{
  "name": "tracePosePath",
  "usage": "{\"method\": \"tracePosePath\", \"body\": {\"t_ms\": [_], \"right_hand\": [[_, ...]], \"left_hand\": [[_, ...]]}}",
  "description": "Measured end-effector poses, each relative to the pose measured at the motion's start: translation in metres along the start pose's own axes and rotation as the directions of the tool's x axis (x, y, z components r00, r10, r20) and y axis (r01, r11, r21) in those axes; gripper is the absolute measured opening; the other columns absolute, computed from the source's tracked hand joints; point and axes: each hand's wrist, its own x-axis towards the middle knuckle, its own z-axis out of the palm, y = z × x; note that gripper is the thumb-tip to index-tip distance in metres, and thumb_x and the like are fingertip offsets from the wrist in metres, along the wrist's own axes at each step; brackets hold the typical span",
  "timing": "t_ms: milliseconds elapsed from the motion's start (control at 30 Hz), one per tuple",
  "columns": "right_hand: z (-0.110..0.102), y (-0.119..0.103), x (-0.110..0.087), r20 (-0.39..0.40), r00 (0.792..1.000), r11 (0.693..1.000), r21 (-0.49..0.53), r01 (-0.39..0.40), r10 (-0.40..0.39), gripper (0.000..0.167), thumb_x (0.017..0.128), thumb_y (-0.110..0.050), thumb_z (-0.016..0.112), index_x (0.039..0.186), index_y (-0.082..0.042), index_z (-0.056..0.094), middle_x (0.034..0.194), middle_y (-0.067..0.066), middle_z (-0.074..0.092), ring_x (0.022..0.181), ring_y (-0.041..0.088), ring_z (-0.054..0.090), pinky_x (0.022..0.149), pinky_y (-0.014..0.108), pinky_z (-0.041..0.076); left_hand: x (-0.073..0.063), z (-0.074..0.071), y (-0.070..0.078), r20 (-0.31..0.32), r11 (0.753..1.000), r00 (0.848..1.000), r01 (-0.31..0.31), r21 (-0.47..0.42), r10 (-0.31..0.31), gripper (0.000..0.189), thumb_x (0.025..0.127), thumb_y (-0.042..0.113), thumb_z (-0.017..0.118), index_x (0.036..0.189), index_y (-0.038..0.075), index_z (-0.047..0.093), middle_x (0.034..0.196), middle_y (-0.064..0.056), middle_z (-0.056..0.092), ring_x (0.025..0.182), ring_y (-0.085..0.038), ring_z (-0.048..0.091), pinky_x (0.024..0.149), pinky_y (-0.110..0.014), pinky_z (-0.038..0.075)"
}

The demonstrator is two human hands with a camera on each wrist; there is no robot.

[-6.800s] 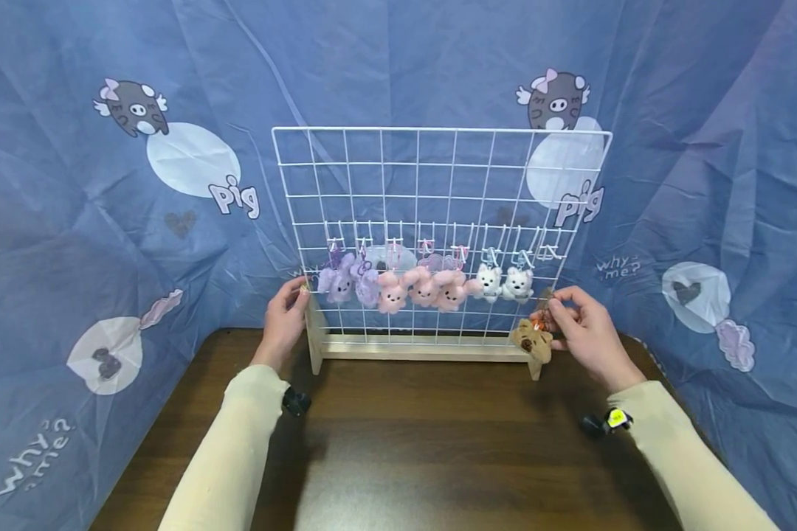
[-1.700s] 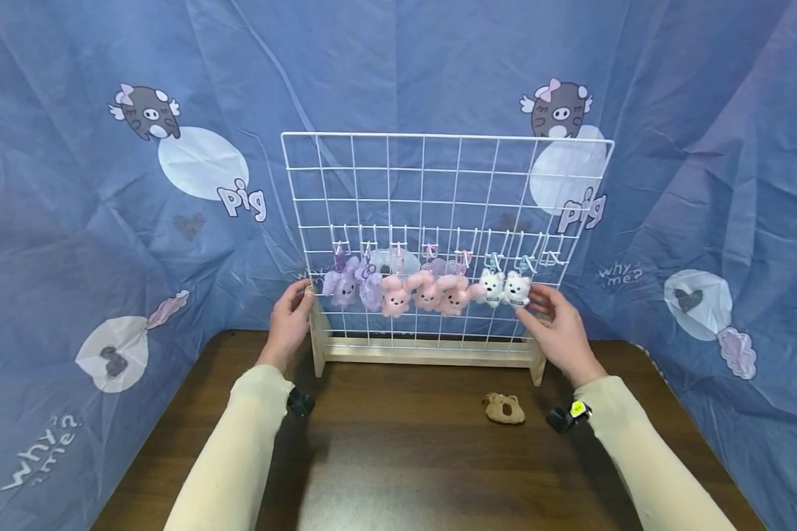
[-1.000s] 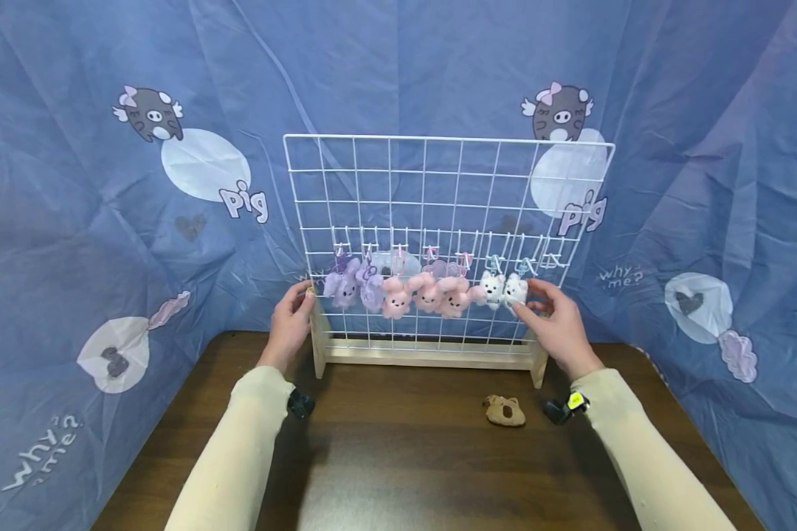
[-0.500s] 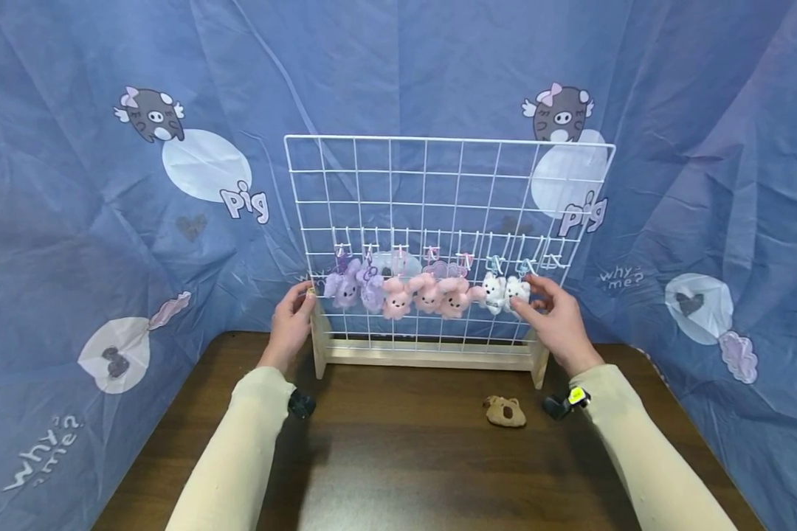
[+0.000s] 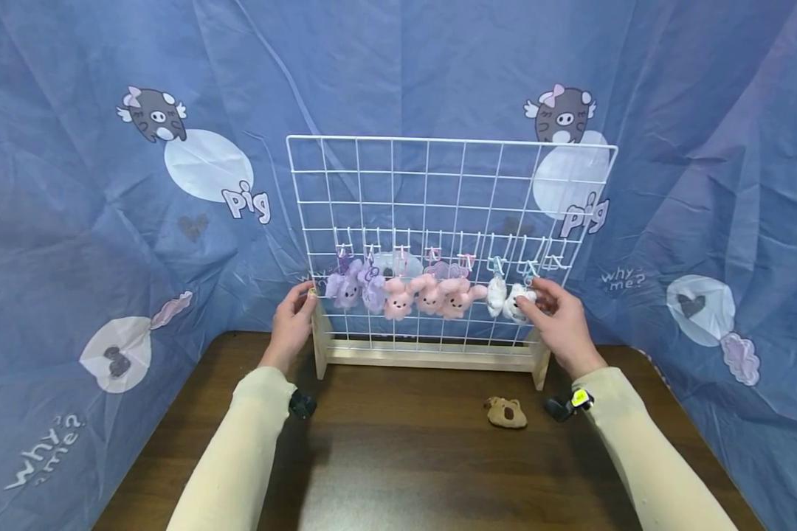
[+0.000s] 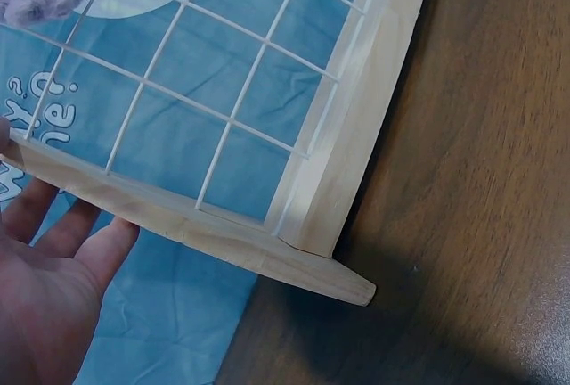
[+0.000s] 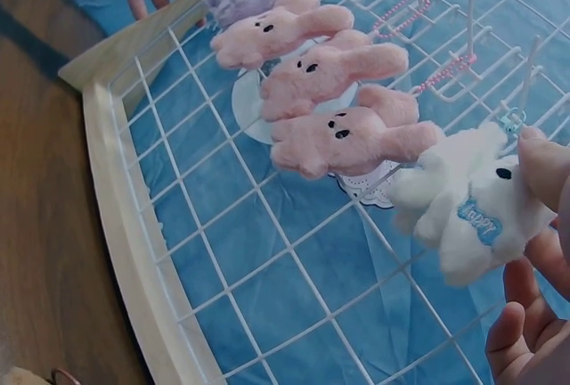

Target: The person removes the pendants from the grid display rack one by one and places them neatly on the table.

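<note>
Head view: right hand [image 5: 561,324], pinching the rightmost white plush bear keychain [image 5: 513,308] before a white wire grid rack [image 5: 429,139]; bear's long axis tilted, head uppermost. Neighbouring white bear [image 5: 496,296]: front-facing earlier, now edge-on. Brown plush bear-head charm [image 5: 507,413]: earlier in the right hand, now on the dark wood counter [image 5: 398,457]. Left hand [image 5: 292,324]: gripping the rack's pale wooden upright [image 5: 319,339]. Hooks [image 5: 433,254]: two lilac plushes [image 5: 347,287], three pink plushes [image 5: 428,295].
</note>
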Motion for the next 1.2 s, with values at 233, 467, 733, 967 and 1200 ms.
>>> {"method": "tracePosePath", "body": {"t_ms": [233, 467, 733, 967, 1200], "right_hand": [[-0.002, 0.000, -0.002, -0.011, 1.000, 1.000, 0.000, -0.012, 0.012, 0.052, 0.099, -0.017, 0.075, 0.144, 0.003, 0.058, 0.118, 0.014, 0.066, 0.094, 0.006, 0.055, 0.078, 0.014, 0.047], [-0.003, -0.002, -0.004, -0.045, 0.999, 0.999, 0.032, 0.015, -0.014, 0.040, 0.099, -0.012, 0.075, 0.132, 0.008, 0.066, 0.094, -0.012, 0.063, 0.082, 0.004, 0.055, 0.070, 0.015, 0.047], [-0.002, -0.001, 0.001, -0.051, 0.999, 0.999, 0.035, 0.005, -0.004, 0.031, 0.102, -0.014, 0.071, 0.123, 0.008, 0.069, 0.082, -0.009, 0.060, 0.074, 0.004, 0.052, 0.061, 0.017, 0.044], [-0.002, -0.006, 0.000, -0.057, 0.998, 0.998, 0.065, 0.016, -0.012, 0.026, 0.101, -0.012, 0.071, 0.118, 0.009, 0.068, 0.079, -0.013, 0.061, 0.073, 0.002, 0.054, 0.062, 0.016, 0.045], [-0.004, -0.015, -0.005, -0.028, 0.999, 0.998, 0.059, 0.030, -0.028, 0.033, 0.103, -0.014, 0.069, 0.124, 0.012, 0.067, 0.083, -0.014, 0.063, 0.076, 0.001, 0.056, 0.064, 0.015, 0.047]], "left_hand": [[-0.001, 0.000, 0.001, -0.001, 1.000, 1.000, 0.000, -0.003, 0.000, 0.042, 0.113, 0.031, 0.049, 0.153, 0.018, 0.051, 0.154, -0.020, 0.053, 0.136, -0.035, 0.053, 0.103, -0.057, 0.050], [-0.001, 0.001, 0.002, -0.004, 1.000, 1.000, 0.000, 0.014, 0.000, 0.043, 0.113, 0.032, 0.049, 0.154, 0.017, 0.051, 0.153, -0.020, 0.054, 0.133, -0.033, 0.054, 0.102, -0.053, 0.050], [0.001, 0.000, 0.000, -0.018, 1.000, 1.000, -0.001, 0.020, 0.002, 0.041, 0.113, 0.031, 0.049, 0.152, 0.017, 0.053, 0.150, -0.020, 0.056, 0.129, -0.032, 0.056, 0.095, -0.046, 0.052], [0.000, 0.001, -0.001, -0.019, 1.000, 1.000, -0.013, 0.023, 0.014, 0.041, 0.113, 0.030, 0.049, 0.152, 0.016, 0.053, 0.151, -0.021, 0.056, 0.131, -0.032, 0.055, 0.096, -0.048, 0.052], [0.001, 0.001, -0.001, -0.010, 1.000, 1.000, -0.008, 0.009, 0.008, 0.042, 0.113, 0.031, 0.048, 0.153, 0.017, 0.051, 0.153, -0.021, 0.054, 0.135, -0.034, 0.053, 0.101, -0.053, 0.051]]}}
